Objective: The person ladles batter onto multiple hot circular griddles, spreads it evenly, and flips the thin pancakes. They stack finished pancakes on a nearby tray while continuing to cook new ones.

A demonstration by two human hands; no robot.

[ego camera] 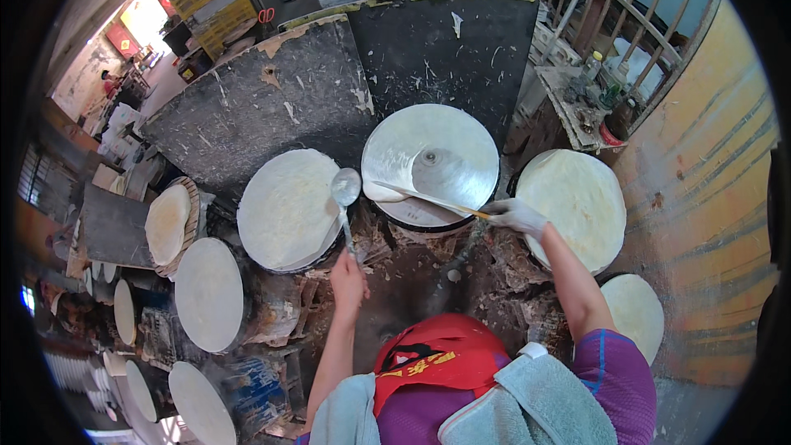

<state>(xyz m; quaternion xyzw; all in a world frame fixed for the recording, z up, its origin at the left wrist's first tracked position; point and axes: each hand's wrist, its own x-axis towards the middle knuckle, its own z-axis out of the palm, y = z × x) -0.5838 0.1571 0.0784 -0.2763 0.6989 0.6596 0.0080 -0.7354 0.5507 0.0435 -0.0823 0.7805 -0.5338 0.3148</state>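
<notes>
My bare left hand [349, 279] grips the handle of a metal ladle [345, 186], whose bowl hangs between two round griddles. My gloved right hand [513, 215] holds a long thin spatula [432, 199] by its wooden handle. The spatula's blade lies over the near left part of the middle griddle [456, 193], at the edge of white batter [386, 190]. Batter covers the far and left parts of that griddle; bare shiny metal shows elsewhere. A round flatbread [287, 207] covers the griddle to the left, and another flatbread [571, 210] lies on the one to the right.
Dark scarred boards [445, 49] stand behind the griddles. More round flatbreads [209, 295] lie on griddles down the left, and one [636, 315] at the lower right. A woven tray [196, 210] holds a flatbread at the left. Bottles stand on a small shelf [565, 108] by the right wall.
</notes>
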